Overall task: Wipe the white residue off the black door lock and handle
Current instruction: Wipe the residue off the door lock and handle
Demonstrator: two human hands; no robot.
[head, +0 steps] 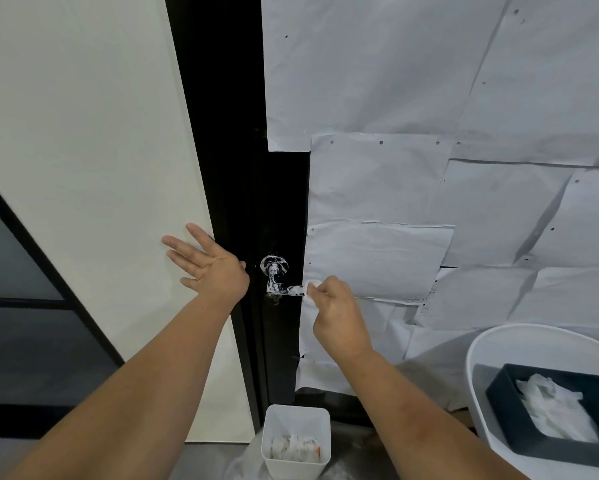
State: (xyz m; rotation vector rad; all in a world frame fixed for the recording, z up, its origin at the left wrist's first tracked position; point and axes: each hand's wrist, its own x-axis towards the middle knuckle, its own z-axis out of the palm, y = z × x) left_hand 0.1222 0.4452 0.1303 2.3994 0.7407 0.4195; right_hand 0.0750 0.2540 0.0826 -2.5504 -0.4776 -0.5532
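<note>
- Against the wall beside the black door, left hand lies flat, fingers spread, holding nothing.
- Handle, smeared white, sits mid-door.
- Right hand pinches a white wipe at the lever's tip.
- White bin below holds used wipes.
- Dark tray in a white tub holds white wipes.

The door is glossy black, its handle smeared with white residue. Creased matt paper sheets cover it. The wall looks smooth, matt; the bin smooth white plastic.
</note>
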